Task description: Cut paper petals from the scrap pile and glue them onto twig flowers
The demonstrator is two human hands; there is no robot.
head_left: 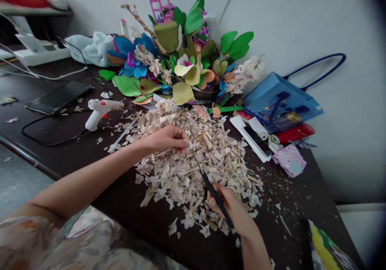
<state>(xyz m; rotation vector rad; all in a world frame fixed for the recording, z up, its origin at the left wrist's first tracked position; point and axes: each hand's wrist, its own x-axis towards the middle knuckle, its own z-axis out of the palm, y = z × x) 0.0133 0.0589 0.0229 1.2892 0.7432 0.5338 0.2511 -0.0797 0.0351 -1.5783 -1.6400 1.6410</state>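
Left hand (171,138) pinches perhaps a pale flake (188,144), right hand (230,203) grips a black-handled tool (208,183), bag's print (279,100) unreadable

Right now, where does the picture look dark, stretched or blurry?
Head view: the top right corner fades to black; head view, lower left: the pale floral fabric sleeve looks soft and stretched; head view, middle: the black-handled thin metal tool and white plastic glue gun look clearer.

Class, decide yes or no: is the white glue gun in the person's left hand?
No, the white glue gun lies on the dark table, while the left hand pinches a small pale piece.
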